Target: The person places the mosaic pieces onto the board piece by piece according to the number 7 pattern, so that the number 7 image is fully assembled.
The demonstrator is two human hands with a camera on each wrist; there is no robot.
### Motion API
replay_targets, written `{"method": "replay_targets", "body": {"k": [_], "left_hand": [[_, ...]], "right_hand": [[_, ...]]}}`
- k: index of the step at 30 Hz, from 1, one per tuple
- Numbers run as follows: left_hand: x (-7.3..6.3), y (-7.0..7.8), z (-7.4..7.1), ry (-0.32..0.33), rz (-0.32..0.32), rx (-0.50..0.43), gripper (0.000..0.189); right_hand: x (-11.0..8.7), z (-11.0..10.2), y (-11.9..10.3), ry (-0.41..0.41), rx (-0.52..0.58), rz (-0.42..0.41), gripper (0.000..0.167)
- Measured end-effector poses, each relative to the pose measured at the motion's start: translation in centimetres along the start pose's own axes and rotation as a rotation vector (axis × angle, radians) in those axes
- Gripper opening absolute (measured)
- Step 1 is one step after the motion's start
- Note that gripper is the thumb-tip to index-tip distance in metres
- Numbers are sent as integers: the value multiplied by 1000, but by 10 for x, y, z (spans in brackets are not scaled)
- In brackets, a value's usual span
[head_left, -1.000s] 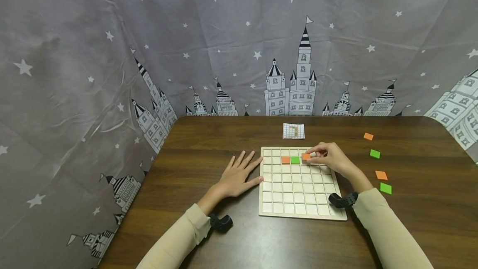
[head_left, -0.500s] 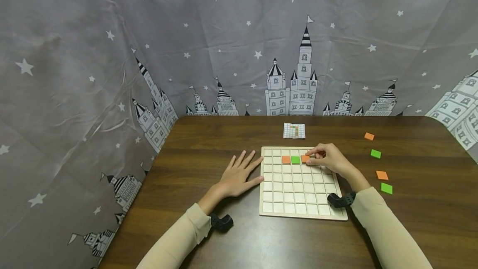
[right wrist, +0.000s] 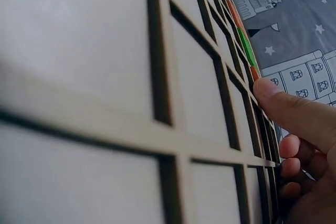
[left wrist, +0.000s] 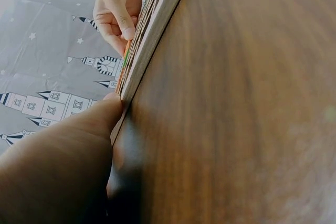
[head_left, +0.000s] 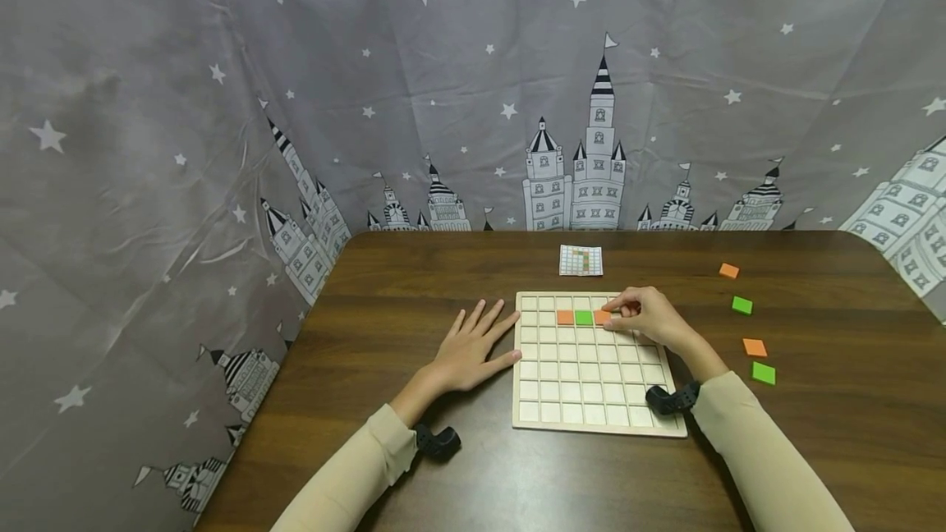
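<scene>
A wooden grid board [head_left: 560, 392] lies on the table. In its second row from the back sit an orange tile [head_left: 565, 318], a green tile [head_left: 584, 318] and a second orange tile [head_left: 601, 317], side by side. My right hand [head_left: 654, 320] pinches this rightmost orange tile between thumb and forefinger, down at its cell; the other fingers curl beneath the palm. The right wrist view shows my right thumb [right wrist: 268, 87] over the tile's end, hiding most of it. My left hand [head_left: 469, 351] lies with fingers spread, thumb and forefinger tips touching the board's left edge.
Behind the board lies a small card [head_left: 580, 260] printed with a coloured grid. Right of the board, orange and green tiles [head_left: 764, 373] lie scattered in a loose column. A grey castle-print curtain [head_left: 443, 105] hangs behind the wooden table [head_left: 414, 269].
My right hand has lowered the orange tile from a slight tilt over the board into the cell beside the green tile. My left hand has stayed in place.
</scene>
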State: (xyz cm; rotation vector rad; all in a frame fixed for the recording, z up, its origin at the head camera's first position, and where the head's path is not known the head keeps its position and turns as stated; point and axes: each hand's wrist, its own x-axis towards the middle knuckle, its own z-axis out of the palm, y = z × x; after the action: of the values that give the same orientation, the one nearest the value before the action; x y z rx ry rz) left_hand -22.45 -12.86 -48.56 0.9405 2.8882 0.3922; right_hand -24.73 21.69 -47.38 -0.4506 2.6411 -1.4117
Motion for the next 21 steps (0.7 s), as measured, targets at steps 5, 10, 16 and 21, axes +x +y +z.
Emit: {"method": "replay_targets", "body": {"k": [5,10,16,21], "left_hand": [[-2,1,-1,-1,-1,-5,70],[-2,0,1,3,0,-18,69],[-1,0,0,2,5,-7,69],[0,-1,2,14,10,-21,70]], "right_hand": [[-1,2,-2,-9,0,-3,26],[-1,2,-3,-14,14,-8,27],[-1,-4,-2,3,19,-17,31],[-6,-16,-7,34,22,-2,35]]}}
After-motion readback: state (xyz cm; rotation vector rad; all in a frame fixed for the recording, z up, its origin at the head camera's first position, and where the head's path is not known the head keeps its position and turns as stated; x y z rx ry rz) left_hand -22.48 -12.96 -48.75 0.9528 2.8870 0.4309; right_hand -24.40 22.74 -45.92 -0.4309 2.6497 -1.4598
